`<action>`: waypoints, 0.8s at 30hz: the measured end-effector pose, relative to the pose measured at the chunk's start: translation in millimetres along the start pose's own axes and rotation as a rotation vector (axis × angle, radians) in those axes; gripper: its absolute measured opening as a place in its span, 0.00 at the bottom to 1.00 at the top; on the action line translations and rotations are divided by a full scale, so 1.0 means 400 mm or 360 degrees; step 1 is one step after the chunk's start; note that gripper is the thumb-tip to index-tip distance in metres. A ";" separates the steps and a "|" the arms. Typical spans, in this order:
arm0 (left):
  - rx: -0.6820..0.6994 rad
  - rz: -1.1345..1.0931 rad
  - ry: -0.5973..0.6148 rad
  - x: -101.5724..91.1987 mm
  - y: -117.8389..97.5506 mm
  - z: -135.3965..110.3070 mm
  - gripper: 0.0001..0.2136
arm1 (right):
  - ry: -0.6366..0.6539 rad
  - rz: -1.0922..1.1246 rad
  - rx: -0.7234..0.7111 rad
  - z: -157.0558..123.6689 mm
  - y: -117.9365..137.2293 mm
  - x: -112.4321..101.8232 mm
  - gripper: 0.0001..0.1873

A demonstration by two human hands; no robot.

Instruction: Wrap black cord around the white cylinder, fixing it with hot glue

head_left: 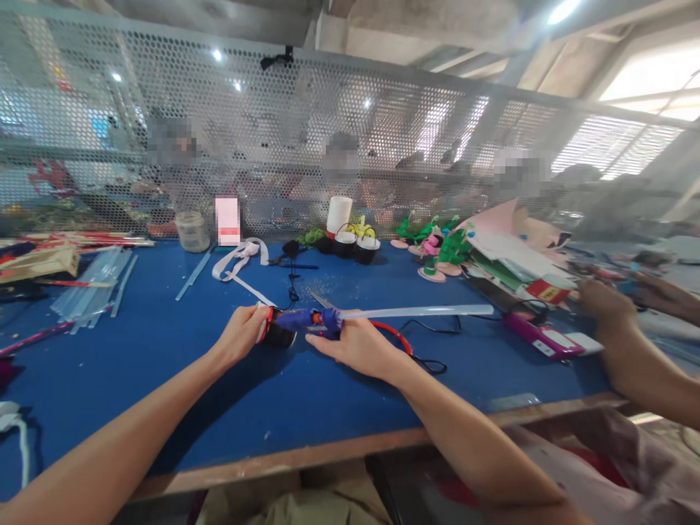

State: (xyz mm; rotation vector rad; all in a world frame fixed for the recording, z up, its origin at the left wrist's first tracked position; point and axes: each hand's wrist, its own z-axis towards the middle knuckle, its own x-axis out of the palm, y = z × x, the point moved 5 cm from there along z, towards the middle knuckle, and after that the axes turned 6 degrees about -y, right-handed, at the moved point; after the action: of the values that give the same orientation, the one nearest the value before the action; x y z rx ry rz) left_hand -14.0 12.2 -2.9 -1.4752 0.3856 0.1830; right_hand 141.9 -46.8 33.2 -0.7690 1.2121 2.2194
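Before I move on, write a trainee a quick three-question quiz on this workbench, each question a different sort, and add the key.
1. Multiple choice: what does the right hand hold?
A) a jar
B) a glue gun
C) a paintbrush
2. True or false: the long clear stick juts from the rear of the glue gun, away from the left hand.
3. Fill in the colour: the flat band that runs across the blue table toward the left hand is ____.

Key: 1. B; 2. True; 3. white.
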 end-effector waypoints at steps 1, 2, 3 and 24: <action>0.0000 -0.0002 -0.0001 0.000 0.002 0.001 0.14 | -0.0024 -0.0047 -0.0063 0.000 0.002 0.000 0.07; -0.0002 0.0000 -0.0007 0.000 0.004 0.002 0.14 | -0.0049 -0.0091 -0.0114 -0.001 0.005 0.000 0.08; -0.0005 0.0000 -0.0014 -0.001 0.005 0.003 0.14 | -0.0069 -0.0126 -0.0154 -0.002 0.007 0.000 0.08; -0.0099 -0.0041 -0.0025 0.002 0.011 0.000 0.12 | 0.0120 -0.0274 -0.0207 -0.020 0.027 0.013 0.07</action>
State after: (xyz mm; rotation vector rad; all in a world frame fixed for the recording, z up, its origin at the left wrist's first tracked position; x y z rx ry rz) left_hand -14.7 12.4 -7.2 -1.5386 0.3507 0.1874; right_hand 133.0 -58.3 32.3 -0.9783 1.0017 2.1598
